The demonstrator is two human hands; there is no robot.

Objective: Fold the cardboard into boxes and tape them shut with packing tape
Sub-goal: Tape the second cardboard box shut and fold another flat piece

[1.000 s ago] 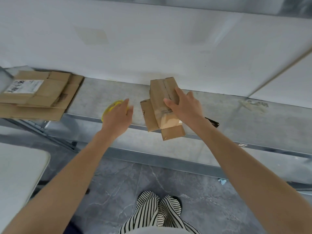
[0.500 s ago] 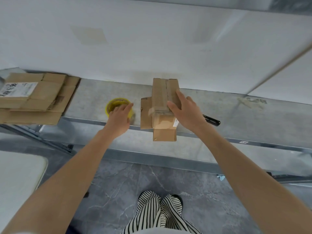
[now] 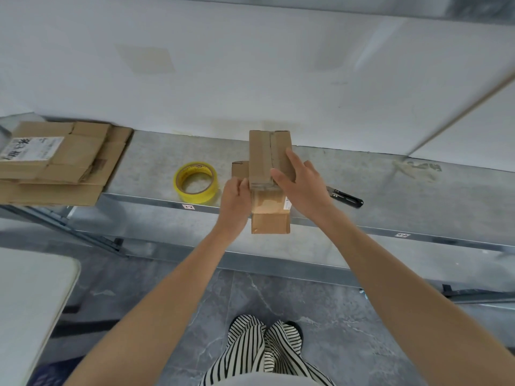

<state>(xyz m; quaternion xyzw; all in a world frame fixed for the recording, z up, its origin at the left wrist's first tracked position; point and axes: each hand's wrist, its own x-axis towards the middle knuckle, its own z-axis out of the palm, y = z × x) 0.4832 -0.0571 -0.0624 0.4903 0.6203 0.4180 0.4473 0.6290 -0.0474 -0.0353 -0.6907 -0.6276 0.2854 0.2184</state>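
Observation:
A small brown cardboard box (image 3: pixel 260 157) stands on the grey metal shelf (image 3: pixel 390 188), its top flaps folded together and one end flap hanging over the front edge. My right hand (image 3: pixel 302 181) lies on the box's top and right side with straight fingers. My left hand (image 3: pixel 237 196) grips the box's near left corner, fingers curled against it. A yellow roll of packing tape (image 3: pixel 196 182) lies flat on the shelf, just left of my left hand.
A stack of flattened cardboard (image 3: pixel 58 160) sits at the shelf's left end. A black box cutter (image 3: pixel 347 196) lies right of the box. White wall behind the shelf. A white table corner (image 3: pixel 30 296) is at lower left.
My left hand let go of the tape roll, left it on the shelf and moved right to the box. The box was turned square and set down on the shelf.

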